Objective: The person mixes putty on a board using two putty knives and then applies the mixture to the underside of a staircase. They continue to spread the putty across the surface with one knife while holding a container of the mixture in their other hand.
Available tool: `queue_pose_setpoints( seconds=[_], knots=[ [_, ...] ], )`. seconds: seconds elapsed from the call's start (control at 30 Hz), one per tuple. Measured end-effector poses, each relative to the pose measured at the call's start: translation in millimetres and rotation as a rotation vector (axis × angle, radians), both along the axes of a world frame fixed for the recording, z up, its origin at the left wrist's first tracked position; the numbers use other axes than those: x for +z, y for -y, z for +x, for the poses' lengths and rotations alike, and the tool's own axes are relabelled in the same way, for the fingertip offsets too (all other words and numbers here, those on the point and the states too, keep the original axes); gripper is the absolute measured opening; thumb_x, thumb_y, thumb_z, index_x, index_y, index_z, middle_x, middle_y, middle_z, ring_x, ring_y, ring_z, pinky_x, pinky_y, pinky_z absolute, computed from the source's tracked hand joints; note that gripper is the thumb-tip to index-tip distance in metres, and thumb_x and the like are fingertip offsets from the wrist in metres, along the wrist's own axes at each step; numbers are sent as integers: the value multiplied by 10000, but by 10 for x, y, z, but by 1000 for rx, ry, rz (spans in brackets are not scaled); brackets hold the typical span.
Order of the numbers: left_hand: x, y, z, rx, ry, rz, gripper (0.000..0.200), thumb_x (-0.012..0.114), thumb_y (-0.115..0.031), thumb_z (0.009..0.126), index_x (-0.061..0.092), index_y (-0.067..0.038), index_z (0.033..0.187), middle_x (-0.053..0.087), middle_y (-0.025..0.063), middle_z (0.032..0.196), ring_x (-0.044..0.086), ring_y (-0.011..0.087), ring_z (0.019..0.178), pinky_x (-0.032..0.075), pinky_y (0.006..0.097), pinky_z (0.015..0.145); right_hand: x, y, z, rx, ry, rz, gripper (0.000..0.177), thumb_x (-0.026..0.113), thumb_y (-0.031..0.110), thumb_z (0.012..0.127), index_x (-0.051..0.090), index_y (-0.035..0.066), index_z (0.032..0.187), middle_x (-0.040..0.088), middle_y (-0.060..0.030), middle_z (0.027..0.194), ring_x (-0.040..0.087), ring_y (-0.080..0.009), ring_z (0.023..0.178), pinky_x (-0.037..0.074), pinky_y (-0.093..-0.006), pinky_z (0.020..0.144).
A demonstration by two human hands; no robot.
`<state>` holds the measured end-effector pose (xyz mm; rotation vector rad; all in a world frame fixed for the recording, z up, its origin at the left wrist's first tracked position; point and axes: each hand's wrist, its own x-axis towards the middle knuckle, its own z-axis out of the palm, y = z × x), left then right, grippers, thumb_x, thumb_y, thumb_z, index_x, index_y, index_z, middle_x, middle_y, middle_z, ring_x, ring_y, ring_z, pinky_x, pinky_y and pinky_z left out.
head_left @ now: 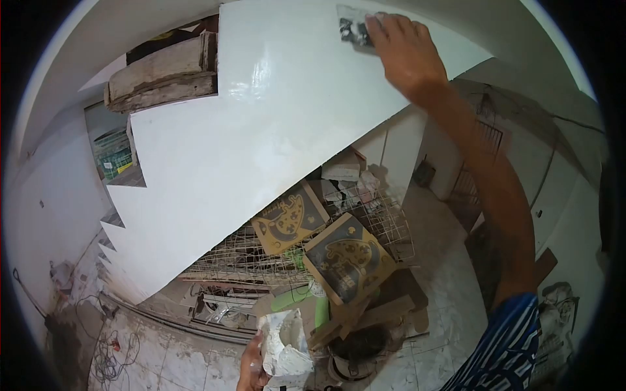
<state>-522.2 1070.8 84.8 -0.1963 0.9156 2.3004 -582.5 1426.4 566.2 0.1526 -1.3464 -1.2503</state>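
Observation:
High on the right, my right hand (409,55) grips a flat rectangular putty blade (353,29) with a smeared, shiny black-and-white face. The blade lies against the smooth white side (261,130) of a staircase, whose left edge is cut in steps. Down at the bottom, my left hand (252,365) is closed around the left side of a container of white putty (285,348). Putty coats the container's rim and front, and its opening faces up. Most of the left hand's fingers are hidden behind the container.
Below the staircase lie two pizza boxes (349,258), wire mesh (225,257) and broken rubble (342,168). A dark round pot (357,345) stands right of the putty container. Tangled cable (114,355) lies on the dirty tiled floor at left. A worn wooden piece (163,75) rests on an upper step.

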Motion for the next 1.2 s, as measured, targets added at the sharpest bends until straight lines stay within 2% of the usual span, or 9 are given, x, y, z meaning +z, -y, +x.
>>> queue_pose_setpoints(
  seconds=[0.07,0.17,0.43,0.5,0.67,0.73,0.87,0.97,1.2],
  knots=[
    [3,-15,-8,-8,25,-5,549,474,-361,1011,445,4,1420,629,180,1287,684,315,1083,589,446,913,77,-62,-47,-34,65,-143,570,570,28,854,482,18,1417,570,-152,1212,527,-304,1170,420,-417,985],
    [27,-38,-11,-10,25,-26,539,473,-359,1015,451,6,1411,640,180,1266,693,313,1060,601,440,890,-127,-140,-85,-31,-22,40,417,580,168,870,614,11,1255,602,-83,1124,554,-204,1048,442,-393,863],
    [-80,-21,-21,13,32,44,544,471,-328,1018,430,29,1425,633,194,1279,691,314,1070,599,444,900,-1738,195,338,-95,477,-99,477,577,161,894,575,-41,1326,592,-173,1213,525,-292,1164,406,-473,982],
    [-122,7,-47,14,19,54,547,464,-330,1017,428,28,1430,628,199,1289,687,322,1080,592,453,913,-1693,319,436,-18,557,-119,480,579,159,894,573,-41,1330,596,-166,1211,524,-284,1178,400,-478,993],
    [-38,-22,15,0,18,51,559,477,-349,1010,441,27,1421,624,201,1296,683,333,1085,585,464,923,-678,453,169,-82,134,6,441,614,165,883,594,16,1297,606,-95,1182,548,-232,1154,426,-401,923],
    [-82,-21,15,-6,28,23,565,490,-358,1005,445,26,1417,622,200,1298,680,332,1093,582,465,929,-244,399,-34,46,71,41,387,623,151,876,615,21,1240,606,-71,1129,569,-221,1078,445,-386,854],
    [-120,-4,58,15,11,-10,572,501,-371,1001,450,21,1414,616,198,1309,675,332,1102,579,467,928,69,377,-204,-38,86,21,532,604,31,858,497,10,1379,572,-124,1250,543,-262,1165,425,-403,990],
    [-114,6,64,25,-20,-21,578,498,-380,1003,446,19,1419,613,200,1312,676,333,1099,580,467,925,-58,319,-326,-82,40,76,349,617,147,875,630,24,1201,605,-64,1132,573,-219,1067,439,-376,857],
    [-145,67,34,1,27,34,581,490,-384,1012,437,18,1428,623,199,1296,682,326,1089,587,463,915,-1406,270,58,-110,463,17,467,588,173,899,582,-30,1319,582,-138,1179,499,-274,1160,402,-438,914]
  ],
)
